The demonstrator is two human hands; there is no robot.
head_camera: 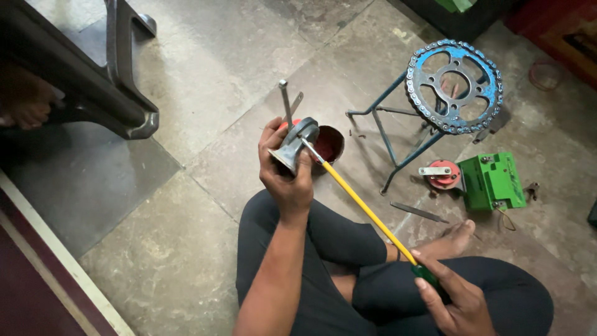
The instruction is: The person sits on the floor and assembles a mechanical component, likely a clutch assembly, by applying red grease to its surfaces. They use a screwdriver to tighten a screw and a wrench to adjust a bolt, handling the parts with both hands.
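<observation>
Screwdriver tip was set against a small metal horn held up over the lap.

The left hand (287,180) was clamped around the grey horn (293,144); the right hand (454,302) gripped the green handle of the long yellow screwdriver (364,208), its tip touching the horn, nothing visibly taken apart. Just beyond the left hand sat a dark bowl (329,144); farther right, a chain sprocket (454,87) on a blue stand, a red horn (444,175) and a green battery (492,182) on the floor. Nothing blocked the work.
</observation>
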